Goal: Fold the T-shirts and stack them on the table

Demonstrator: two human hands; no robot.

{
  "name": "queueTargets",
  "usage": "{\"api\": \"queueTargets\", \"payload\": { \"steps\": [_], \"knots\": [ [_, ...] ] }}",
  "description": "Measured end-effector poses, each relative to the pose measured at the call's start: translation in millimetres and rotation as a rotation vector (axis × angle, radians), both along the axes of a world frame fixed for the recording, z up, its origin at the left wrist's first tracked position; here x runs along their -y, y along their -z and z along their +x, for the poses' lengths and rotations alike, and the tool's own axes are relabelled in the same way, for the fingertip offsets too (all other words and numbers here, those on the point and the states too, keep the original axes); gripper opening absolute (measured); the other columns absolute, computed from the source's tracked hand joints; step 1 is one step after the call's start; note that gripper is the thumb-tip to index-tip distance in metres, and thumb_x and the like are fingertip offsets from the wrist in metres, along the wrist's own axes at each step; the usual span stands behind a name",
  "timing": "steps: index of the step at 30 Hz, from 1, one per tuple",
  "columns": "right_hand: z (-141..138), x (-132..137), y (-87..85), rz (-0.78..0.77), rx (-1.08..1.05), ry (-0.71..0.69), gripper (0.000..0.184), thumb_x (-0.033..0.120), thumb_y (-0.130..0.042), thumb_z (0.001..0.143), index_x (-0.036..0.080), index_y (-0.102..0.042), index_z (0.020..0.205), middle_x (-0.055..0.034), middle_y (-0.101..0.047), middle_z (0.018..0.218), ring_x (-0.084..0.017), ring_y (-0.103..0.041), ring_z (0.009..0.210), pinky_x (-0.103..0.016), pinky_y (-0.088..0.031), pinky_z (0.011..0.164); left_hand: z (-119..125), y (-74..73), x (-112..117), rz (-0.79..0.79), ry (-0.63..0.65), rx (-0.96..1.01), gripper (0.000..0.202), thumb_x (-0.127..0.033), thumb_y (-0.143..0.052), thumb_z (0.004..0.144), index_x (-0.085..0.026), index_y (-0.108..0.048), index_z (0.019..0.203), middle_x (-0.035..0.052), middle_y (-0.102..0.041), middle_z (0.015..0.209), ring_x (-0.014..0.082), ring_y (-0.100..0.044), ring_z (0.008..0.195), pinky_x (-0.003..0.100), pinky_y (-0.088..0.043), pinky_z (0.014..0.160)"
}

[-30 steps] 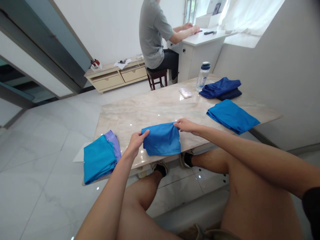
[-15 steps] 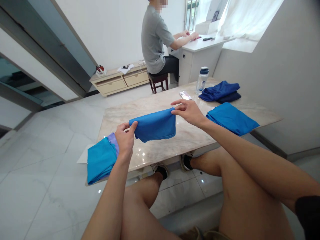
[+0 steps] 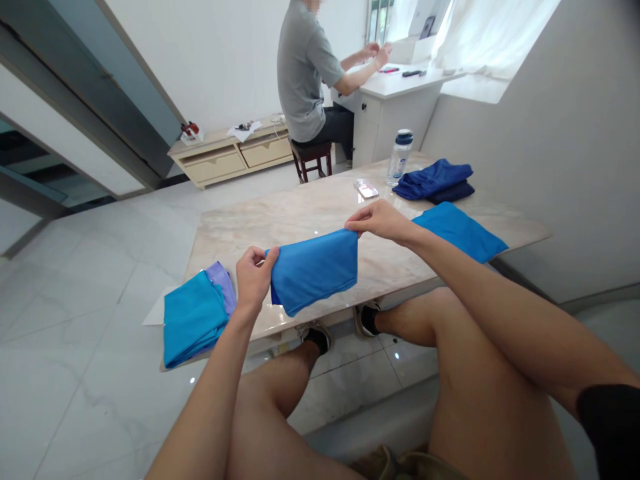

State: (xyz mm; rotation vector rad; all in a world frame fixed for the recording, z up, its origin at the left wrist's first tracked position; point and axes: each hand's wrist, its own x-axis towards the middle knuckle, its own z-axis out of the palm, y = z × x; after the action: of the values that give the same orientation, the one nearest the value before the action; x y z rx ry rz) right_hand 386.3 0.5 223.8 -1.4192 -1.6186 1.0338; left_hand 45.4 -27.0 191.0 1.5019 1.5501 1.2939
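A folded blue cloth (image 3: 317, 272) hangs between my hands above the near part of the marble table. My left hand (image 3: 255, 277) pinches its upper left corner, thumb on the front. With thumb and fingertips, my right hand (image 3: 377, 221) grips the upper right corner. A darker blue bit shows at the cloth's lower left. Left of my left hand lies a folded teal cloth (image 3: 193, 317) over a purple cloth (image 3: 223, 283). Under my right forearm, partly covered by it, a flat bright blue cloth (image 3: 460, 230) rests on the table.
The marble table (image 3: 245, 223) also carries a crumpled navy cloth (image 3: 435, 180), a water bottle (image 3: 400, 159) and a phone (image 3: 367, 189). Beyond it, a person (image 3: 305, 73) sits on a stool (image 3: 310, 160) at a white desk (image 3: 400, 87). A low cabinet (image 3: 215, 170) stands along the wall.
The blue cloth hangs lower and shows more of its front face, with a darker piece now visible at its lower left. My right fingers have closed together. The seated person's hands have lifted.
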Motion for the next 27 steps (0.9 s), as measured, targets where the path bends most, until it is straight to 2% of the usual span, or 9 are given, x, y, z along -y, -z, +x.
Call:
{"api": "queueTargets", "payload": {
  "steps": [3, 5, 8, 14, 17, 19, 22, 25, 27],
  "knots": [
    [1.5, -15.8, 28.4, -0.146, 0.177, 0.023, 0.014, 0.025, -0.087, 0.085, 0.013, -0.087, 0.09, -0.0083, -0.082, 0.077, -0.021, -0.078, 0.078, -0.026, -0.063, 0.074, -3.6, 28.8, -11.5, -0.233, 0.044, -0.115, 0.031, -0.048, -0.075, 0.088, -0.022, -0.058, 0.082, 0.0021, -0.07, 0.081, 0.0176, -0.068, 0.075, 0.028, -0.055, 0.07],
    [3.1, -24.0, 48.0, -0.219, 0.404, 0.047, 0.01, 0.021, -0.084, 0.085, 0.012, -0.087, 0.088, -0.0094, -0.082, 0.078, -0.022, -0.079, 0.08, -0.026, -0.062, 0.076, -10.3, 47.9, -15.8, -0.356, 0.02, -0.332, 0.017, -0.035, -0.072, 0.09, -0.022, -0.061, 0.087, 0.0065, -0.077, 0.091, 0.0217, -0.075, 0.084, 0.031, -0.056, 0.077],
    [6.0, -29.4, 72.0, -0.276, 0.643, 0.043, 0.009, 0.02, -0.082, 0.085, 0.012, -0.088, 0.087, -0.0104, -0.085, 0.087, -0.025, -0.081, 0.09, -0.025, -0.06, 0.083, -21.5, 68.5, -15.3, -0.41, 0.006, -0.71, 0.002, -0.025, -0.068, 0.092, -0.023, -0.068, 0.093, 0.0102, -0.082, 0.106, 0.0278, -0.077, 0.104, 0.034, -0.055, 0.087],
    [-6.9, -29.6, 108.5, -0.341, 0.671, -0.028, 0.033, 0.041, -0.091, 0.086, 0.015, -0.085, 0.106, -0.0123, -0.084, 0.112, -0.026, -0.077, 0.104, -0.025, -0.056, 0.085, -19.2, 79.7, -7.9, -0.475, 0.194, -0.893, 0.022, -0.041, -0.06, 0.102, -0.025, -0.076, 0.106, 0.0099, -0.084, 0.115, 0.0303, -0.076, 0.11, 0.035, -0.052, 0.084],
    [-18.8, -31.1, 119.5, -0.402, 0.709, -0.061, 0.039, 0.051, -0.093, 0.083, 0.016, -0.082, 0.094, -0.0106, -0.082, 0.102, -0.026, -0.075, 0.1, -0.025, -0.054, 0.08, -11.7, 78.7, -8.8, -0.472, 0.231, -0.921, 0.029, -0.046, -0.058, 0.104, -0.025, -0.077, 0.107, 0.0113, -0.084, 0.116, 0.0316, -0.077, 0.109, 0.035, -0.052, 0.083],
    [-25.0, -30.4, 120.0, -0.415, 0.713, -0.065, 0.038, 0.051, -0.094, 0.081, 0.016, -0.078, 0.084, -0.0083, -0.079, 0.093, -0.025, -0.074, 0.097, -0.025, -0.053, 0.077, -8.3, 76.6, -11.3, -0.459, 0.229, -0.934, 0.032, -0.047, -0.056, 0.105, -0.024, -0.078, 0.108, 0.0128, -0.084, 0.116, 0.0323, -0.077, 0.11, 0.035, -0.053, 0.084],
    [-30.8, -22.8, 108.3, -0.422, 0.527, -0.063, 0.032, 0.044, -0.091, 0.084, 0.016, -0.074, 0.087, -0.0046, -0.075, 0.086, -0.021, -0.071, 0.09, -0.023, -0.052, 0.071, -2.8, 69.8, -16.6, -0.441, 0.206, -0.934, 0.037, -0.048, -0.053, 0.106, -0.023, -0.079, 0.11, 0.015, -0.084, 0.115, 0.0344, -0.076, 0.112, 0.037, -0.053, 0.085],
    [-28.6, -5.5, 82.1, -0.457, 0.283, -0.094, 0.021, 0.034, -0.082, 0.093, 0.017, -0.069, 0.095, -0.0026, -0.073, 0.087, -0.016, -0.069, 0.078, -0.021, -0.053, 0.062, 10.5, 58.3, -22.0, -0.416, 0.178, -0.909, 0.037, -0.048, -0.052, 0.106, -0.023, -0.079, 0.11, 0.0158, -0.084, 0.115, 0.0349, -0.076, 0.11, 0.037, -0.053, 0.084],
    [-17.4, 10.4, 57.1, -0.429, 0.229, -0.078, 0.018, 0.028, -0.079, 0.095, 0.018, -0.064, 0.098, -0.0011, -0.071, 0.085, -0.014, -0.068, 0.071, -0.02, -0.053, 0.058, 25.9, 49.2, -24.5, -0.394, 0.177, -0.884, 0.036, -0.047, -0.052, 0.106, -0.024, -0.079, 0.108, 0.0149, -0.084, 0.114, 0.0343, -0.077, 0.108, 0.037, -0.052, 0.083]
  ]
}}
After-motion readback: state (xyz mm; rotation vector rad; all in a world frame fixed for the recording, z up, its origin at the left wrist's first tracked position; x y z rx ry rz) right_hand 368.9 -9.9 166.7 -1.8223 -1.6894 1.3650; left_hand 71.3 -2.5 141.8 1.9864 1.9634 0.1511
